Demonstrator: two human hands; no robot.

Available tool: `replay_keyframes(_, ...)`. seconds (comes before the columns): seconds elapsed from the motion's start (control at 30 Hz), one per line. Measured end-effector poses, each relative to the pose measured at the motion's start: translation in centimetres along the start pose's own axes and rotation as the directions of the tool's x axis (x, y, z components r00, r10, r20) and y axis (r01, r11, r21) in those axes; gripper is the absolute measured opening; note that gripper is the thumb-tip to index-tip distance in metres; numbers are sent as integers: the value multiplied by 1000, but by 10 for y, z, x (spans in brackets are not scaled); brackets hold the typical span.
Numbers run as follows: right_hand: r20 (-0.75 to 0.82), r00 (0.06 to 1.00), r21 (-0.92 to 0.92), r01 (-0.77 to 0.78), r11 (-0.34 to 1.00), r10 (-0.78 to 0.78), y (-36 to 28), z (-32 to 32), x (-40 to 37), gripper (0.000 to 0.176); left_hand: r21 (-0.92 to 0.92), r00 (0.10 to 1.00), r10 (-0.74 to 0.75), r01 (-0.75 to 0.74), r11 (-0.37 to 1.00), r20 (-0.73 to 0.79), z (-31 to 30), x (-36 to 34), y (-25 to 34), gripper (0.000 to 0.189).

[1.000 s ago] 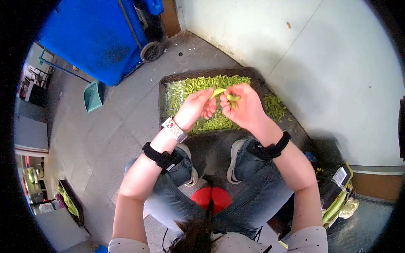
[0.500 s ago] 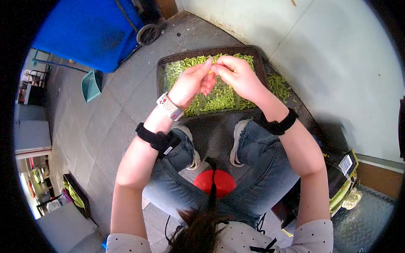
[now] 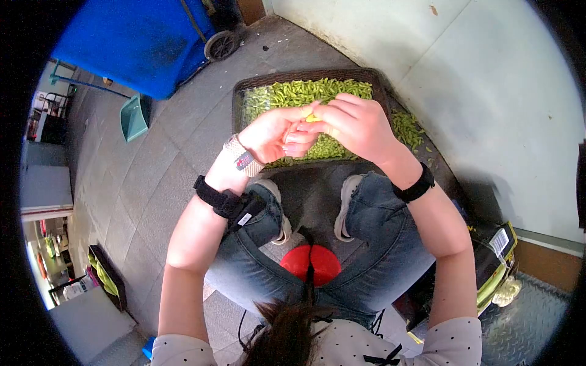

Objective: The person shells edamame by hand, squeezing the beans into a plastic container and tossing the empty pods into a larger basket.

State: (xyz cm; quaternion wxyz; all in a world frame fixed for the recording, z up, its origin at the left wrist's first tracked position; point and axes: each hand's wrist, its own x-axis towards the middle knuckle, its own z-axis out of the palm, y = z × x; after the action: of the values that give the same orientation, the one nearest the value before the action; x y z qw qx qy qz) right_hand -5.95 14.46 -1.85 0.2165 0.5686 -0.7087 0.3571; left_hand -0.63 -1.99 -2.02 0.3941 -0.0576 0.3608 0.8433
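Observation:
Both hands meet above a dark brown woven tray [image 3: 384, 104] on the floor between and beyond my feet. My left hand [image 3: 276, 133] pinches one side of a small yellow-green soybean pod [image 3: 312, 118], its lower fingers curled under. On the pod's other side my right hand [image 3: 359, 127] grips with thumb and fingertips, which cover most of it. In the far part of the tray lie many whole green pods [image 3: 317, 89]. Loose shelled green beans [image 3: 328, 149] fill the near part, partly hidden by my hands. Clear plastic [image 3: 256, 100] shows at the tray's left.
More pods [image 3: 405, 130] lie on the floor right of the tray, by the white wall [image 3: 488, 91]. A teal dustpan [image 3: 133, 119] and a large blue wheeled bin [image 3: 140, 49] stand at the upper left. A red stool seat [image 3: 311, 266] shows between my legs.
My hands have come slightly lower and nearer, still joined at the pod. My left wrist has turned, and my right-hand fingers now fold further over the pod.

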Motion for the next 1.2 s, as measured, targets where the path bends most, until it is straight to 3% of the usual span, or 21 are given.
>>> replay_keyframes(0.03,-5,1000,8,-12,1000,12,2,1,-1,15,136,990,99,-84,987,-105,2,1,-1,33)
replay_keyframes(0.1,1,982,116,-188,975,189,4,4,-4,14,417,908,328,-201,886,-261,10,3,-4,31)
replay_keyframes(0.13,14,961,168,-273,947,275,4,5,-5,14,550,839,448,-228,804,-308,11,4,-4,30)
replay_keyframes(0.17,57,914,263,-401,877,401,3,6,-6,14,634,799,552,-304,711,-236,1,7,-4,22)
replay_keyframes(0.27,134,834,446,-533,719,536,2,6,-6,14,592,777,610,-422,687,-154,1,9,-3,18)
replay_keyframes(0.4,192,837,330,-547,769,513,0,1,-5,13,236,849,461,-408,882,-257,4,7,-3,15)
replay_keyframes(0.5,-22,954,248,-285,926,299,5,7,-6,12,149,871,425,-400,905,-245,5,6,-3,15)
replay_keyframes(0.57,-14,939,321,-321,891,344,3,9,-8,11,160,871,422,-393,906,-252,7,6,-3,15)
replay_keyframes(0.67,37,869,452,-455,767,494,-5,6,-6,10,450,794,543,-393,802,-274,8,9,-4,14)
replay_keyframes(0.77,66,802,507,-540,672,594,-8,9,-5,10,824,531,838,-415,386,-125,2,15,-7,10)
replay_keyframes(0.87,71,768,560,-559,611,637,-5,13,-6,12,892,395,913,-369,261,-104,12,17,-10,6)
replay_keyframes(1.0,180,645,671,-632,386,743,-5,12,-4,16,974,327,942,-226,8,68,11,14,-7,7)
replay_keyframes(1.03,163,672,661,-618,426,722,-5,12,-3,17,977,327,943,-214,14,58,13,13,-8,8)
replay_keyframes(1.13,262,621,719,-636,279,739,-10,4,2,16,967,354,934,-253,38,56,17,11,-6,9)
replay_keyframes(1.2,282,618,731,-634,253,734,-11,3,2,15,967,365,931,-242,76,18,18,10,-6,9)
